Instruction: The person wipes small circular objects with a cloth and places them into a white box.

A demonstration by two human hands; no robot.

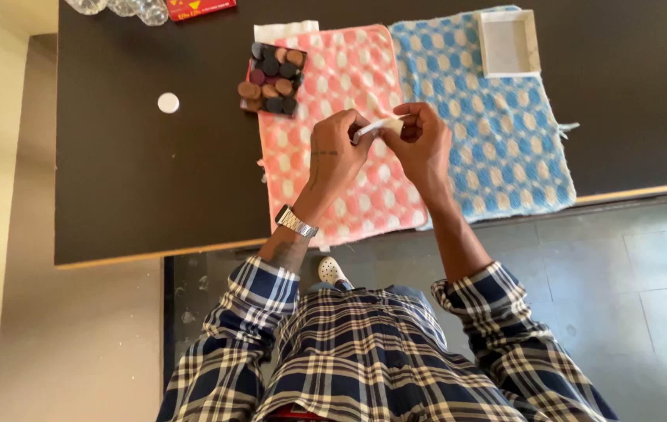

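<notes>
Both my hands meet above a pink cloth (pixel 349 70) with white dots on a dark table (pixel 130 172). My left hand (pixel 336 152) pinches a small white strip (pixel 378 126) between thumb and fingers. My right hand (pixel 421 139) grips the other end of the same white piece. A metal watch sits on my left wrist. A pile of round brown and dark discs (pixel 272 78) lies at the pink cloth's far left corner, apart from both hands.
A blue dotted cloth (pixel 498 133) lies right of the pink one, with an open white box (pixel 509 43) on its far end. A white round cap (pixel 168 102) rests on the table's left. Clear glass items (pixel 118 6) and a red packet (pixel 200 8) sit at the far edge.
</notes>
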